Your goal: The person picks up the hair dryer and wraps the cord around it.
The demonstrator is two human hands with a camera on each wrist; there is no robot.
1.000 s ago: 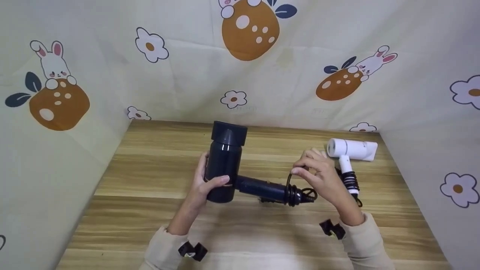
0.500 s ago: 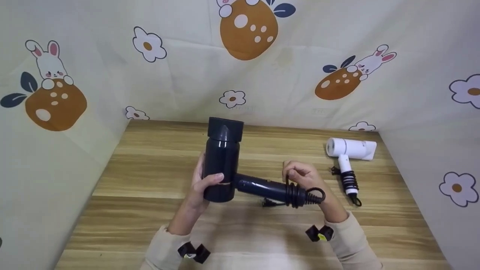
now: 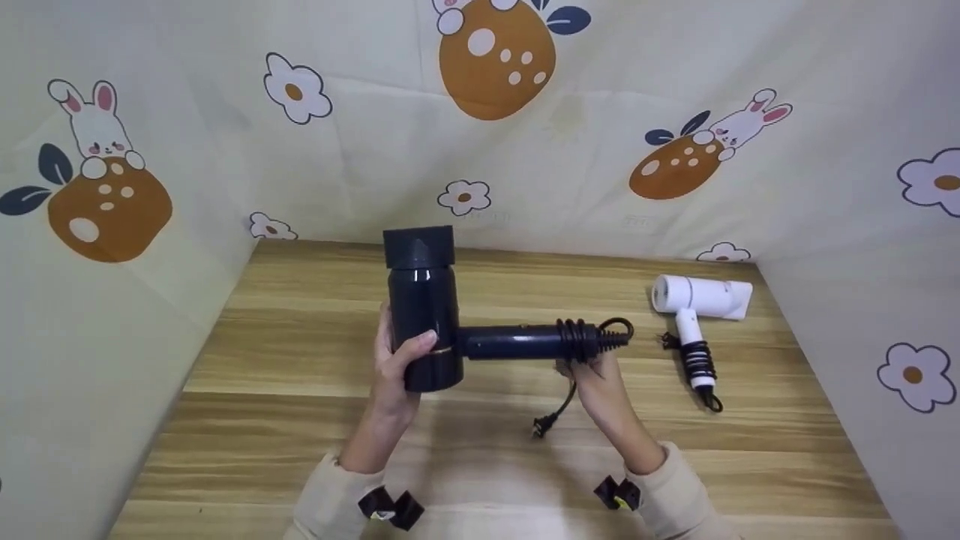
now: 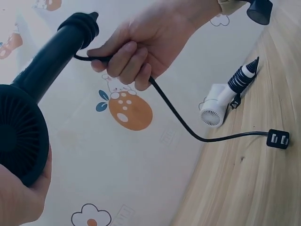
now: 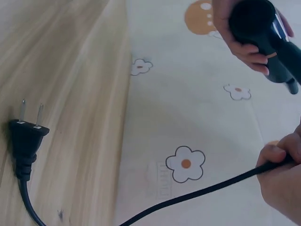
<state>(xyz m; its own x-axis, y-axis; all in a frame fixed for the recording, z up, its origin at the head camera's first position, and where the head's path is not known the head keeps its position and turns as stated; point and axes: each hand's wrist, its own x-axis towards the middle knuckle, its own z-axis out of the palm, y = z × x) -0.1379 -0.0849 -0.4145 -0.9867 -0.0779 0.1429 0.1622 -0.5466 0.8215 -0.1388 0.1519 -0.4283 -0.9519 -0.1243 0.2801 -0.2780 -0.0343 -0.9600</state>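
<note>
My left hand (image 3: 397, 375) grips the barrel of a dark blue hair dryer (image 3: 424, 307), thumb across its front, nozzle pointing to the back. The dryer's handle extends to the right, with black cord (image 3: 576, 341) coiled round its end. Below that end, my right hand (image 3: 596, 382) is partly covered by the handle in the head view. The left wrist view shows the right hand's curled fingers (image 4: 127, 63) holding the power cord (image 4: 174, 110). From them the cord hangs down to a two-pin plug (image 5: 28, 136) over the table.
A white hair dryer (image 3: 701, 297) lies at the back right of the wooden table (image 3: 300, 442), its black cord wound round the handle. Patterned cloth (image 3: 360, 150) hangs behind the table and along both sides.
The right hand has moved from above the handle to beneath it, holding the cord. The blue dryer has shifted left and its handle has swung up to nearly level. The plug now hangs lower.
</note>
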